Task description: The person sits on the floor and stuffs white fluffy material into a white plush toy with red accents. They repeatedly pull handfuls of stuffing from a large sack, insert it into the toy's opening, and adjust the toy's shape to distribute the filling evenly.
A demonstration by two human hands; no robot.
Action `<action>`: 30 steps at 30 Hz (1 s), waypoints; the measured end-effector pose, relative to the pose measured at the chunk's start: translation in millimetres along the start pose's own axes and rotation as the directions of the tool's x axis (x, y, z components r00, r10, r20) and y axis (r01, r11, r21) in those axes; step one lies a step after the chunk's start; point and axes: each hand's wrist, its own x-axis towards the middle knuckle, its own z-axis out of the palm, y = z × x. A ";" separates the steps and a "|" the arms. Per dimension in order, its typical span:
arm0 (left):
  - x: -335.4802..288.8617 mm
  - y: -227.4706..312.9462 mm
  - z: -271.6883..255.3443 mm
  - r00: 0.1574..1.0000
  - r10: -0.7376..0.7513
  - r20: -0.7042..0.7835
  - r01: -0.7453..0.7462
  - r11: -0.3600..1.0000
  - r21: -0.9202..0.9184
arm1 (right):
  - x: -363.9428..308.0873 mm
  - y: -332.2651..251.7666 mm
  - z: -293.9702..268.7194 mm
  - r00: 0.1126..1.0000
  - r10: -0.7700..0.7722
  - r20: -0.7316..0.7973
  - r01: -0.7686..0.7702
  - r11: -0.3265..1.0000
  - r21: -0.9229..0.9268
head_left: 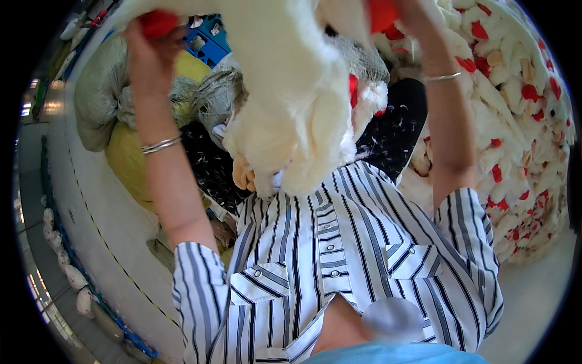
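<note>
A limp, cream-coloured plush toy skin (285, 79) with red patches hangs raised between my two hands, its lower part drooping over my lap. My left hand (153, 57) is closed around a red part of it at the upper left. At the top edge, my right hand (419, 21) grips it beside another red part; some of those fingers are cut off by the frame. Below, a white fluffy piece with red bits (368, 103) rests on my lap, along with a tan piece (244, 175).
To the right spreads a big heap of similar cream plush pieces (485, 133) with red and tan parts. On the left stand grey-green (100, 97) and yellow sacks (130, 161). Behind them is a blue plastic crate (212, 45). A row of white bundles (73, 276) lines the far left.
</note>
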 end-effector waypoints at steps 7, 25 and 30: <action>-110.4 -154.8 43.8 0.815 -0.531 0.231 0.529 0.845 0.080 | -117.3 74.3 103.4 0.835 0.475 0.276 -0.296 0.813 -0.502; -104.6 -46.2 52.6 0.881 -0.264 0.393 0.158 0.946 0.282 | -102.7 32.2 27.1 0.818 0.463 0.341 0.002 0.590 -0.807; -92.6 -68.7 -15.6 0.960 -0.242 0.141 0.243 0.970 0.011 | -66.1 -65.1 -163.1 0.948 -0.297 -0.110 0.043 0.466 -0.884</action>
